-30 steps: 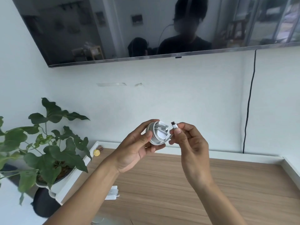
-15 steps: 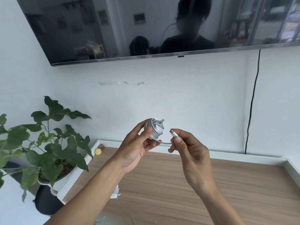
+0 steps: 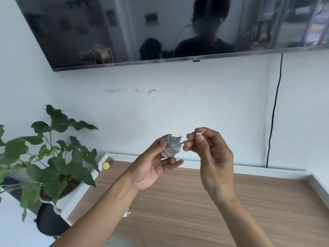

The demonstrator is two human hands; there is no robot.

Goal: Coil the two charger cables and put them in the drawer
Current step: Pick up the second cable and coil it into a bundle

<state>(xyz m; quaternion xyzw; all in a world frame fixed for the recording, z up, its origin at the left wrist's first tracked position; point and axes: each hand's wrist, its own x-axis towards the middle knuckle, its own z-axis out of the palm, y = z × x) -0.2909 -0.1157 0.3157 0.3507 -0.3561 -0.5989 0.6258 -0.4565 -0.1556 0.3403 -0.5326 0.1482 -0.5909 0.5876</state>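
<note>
**A:** Head view first. Where is the charger cable?

**B:** Held up above the desk. The charger cable is a tight white bundle in the left hand, whose fingers curl under it with the thumb over the top.

**A:** And the right hand?

**B:** The right hand pinches the plug between thumb and forefinger. A short free tail runs from the plug back to the bundle.

**A:** So how far along is the task?

**B:** I'd say this coil is nearly done and only that tail needs winding or tucking in. Nothing is stowed yet, and no drawer is in view.

**A:** The 2nd cable?

**B:** Cannot tell. A small white scrap lies on the desk beside the left forearm, but too little of it shows. There is only 1 view.
</note>
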